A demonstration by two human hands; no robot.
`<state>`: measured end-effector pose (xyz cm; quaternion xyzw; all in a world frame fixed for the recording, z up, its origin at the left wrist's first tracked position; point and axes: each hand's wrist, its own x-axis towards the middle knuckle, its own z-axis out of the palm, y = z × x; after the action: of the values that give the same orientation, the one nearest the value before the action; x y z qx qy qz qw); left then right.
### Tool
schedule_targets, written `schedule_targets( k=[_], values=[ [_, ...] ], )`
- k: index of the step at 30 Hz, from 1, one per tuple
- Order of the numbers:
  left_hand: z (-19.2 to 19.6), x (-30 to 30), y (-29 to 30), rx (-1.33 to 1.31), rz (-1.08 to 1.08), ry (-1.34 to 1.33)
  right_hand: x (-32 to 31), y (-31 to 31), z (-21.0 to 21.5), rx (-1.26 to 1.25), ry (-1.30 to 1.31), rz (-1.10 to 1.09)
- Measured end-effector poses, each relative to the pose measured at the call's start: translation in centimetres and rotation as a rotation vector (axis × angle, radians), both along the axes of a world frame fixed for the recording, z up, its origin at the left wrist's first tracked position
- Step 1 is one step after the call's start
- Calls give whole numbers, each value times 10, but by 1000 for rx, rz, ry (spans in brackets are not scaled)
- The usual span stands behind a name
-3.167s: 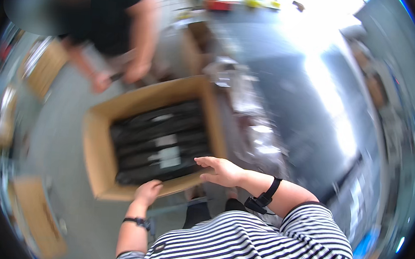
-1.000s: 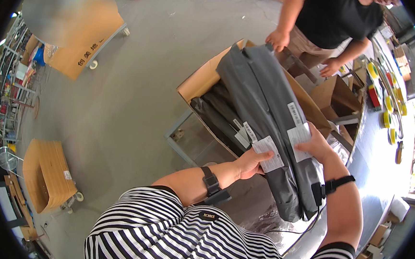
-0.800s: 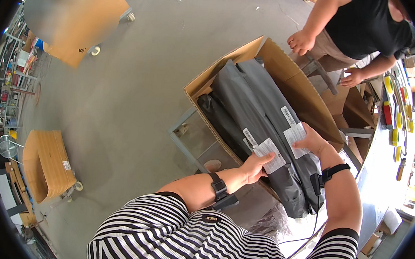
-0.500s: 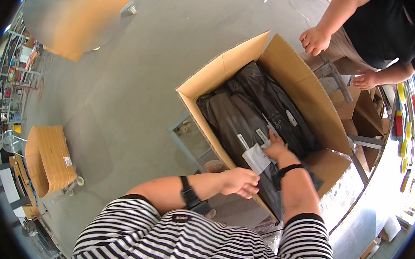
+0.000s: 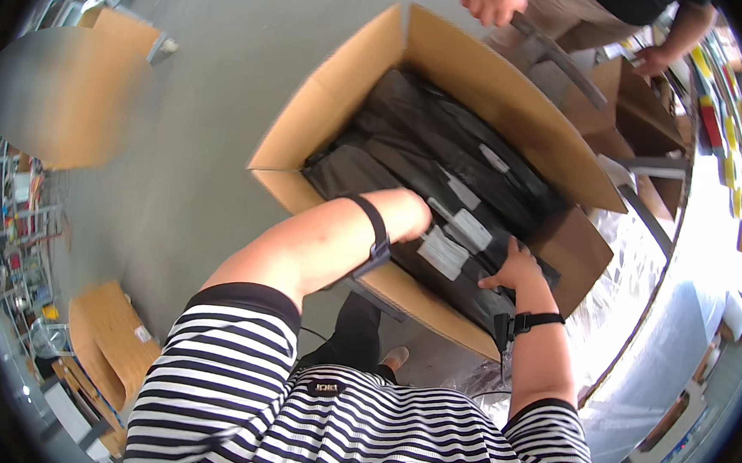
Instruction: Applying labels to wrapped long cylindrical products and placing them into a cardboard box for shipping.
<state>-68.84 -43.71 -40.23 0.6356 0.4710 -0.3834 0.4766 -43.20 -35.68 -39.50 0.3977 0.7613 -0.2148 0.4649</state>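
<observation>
An open cardboard box (image 5: 505, 103) stands in front of me with its flaps raised. Inside lie several dark, plastic-wrapped bundles (image 5: 430, 119), which look like bagged garments. White tags (image 5: 472, 230) show on top of them. My left hand (image 5: 408, 215) reaches over the near side of the box and down to the bundles beside the tags; its fingers are mostly hidden and blurred. Over the near right end of the bundles, my right hand (image 5: 515, 269) rests with fingers spread on the dark wrapping.
Beyond the box a co-worker's hand (image 5: 495, 1) is near a grey metal bar (image 5: 564, 60). Another open carton (image 5: 625, 103) is at the right, beside a table with clear plastic film (image 5: 617, 275). A folded carton (image 5: 110, 329) stands on the floor at lower left.
My left hand has moved from outside the near edge into the box. My right hand has shifted off the tags toward the near right end. The view has moved closer over the box.
</observation>
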Motion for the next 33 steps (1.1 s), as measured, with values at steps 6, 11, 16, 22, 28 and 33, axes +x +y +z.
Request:
schedule_targets(
  k=[6, 11, 16, 22, 28, 33],
  values=[
    [-101, -61, 17, 548, 692, 254, 95, -11, -22, 430, -77, -698],
    [-129, -101, 14, 476, 999, 306, 136, -38, -47, 367, 188, -1294],
    [-132, -143, 14, 466, 1279, 169, 115, -39, -43, 175, 302, -1646],
    [-98, -165, -16, 579, 936, 416, 84, -38, -95, -156, 342, -1195],
    [-79, -74, -6, 291, 394, 209, 51, -32, -62, -10, 49, -543],
    [-103, -78, 8, 354, 315, 85, 50, -22, 31, -14, 505, -502]
  ],
)
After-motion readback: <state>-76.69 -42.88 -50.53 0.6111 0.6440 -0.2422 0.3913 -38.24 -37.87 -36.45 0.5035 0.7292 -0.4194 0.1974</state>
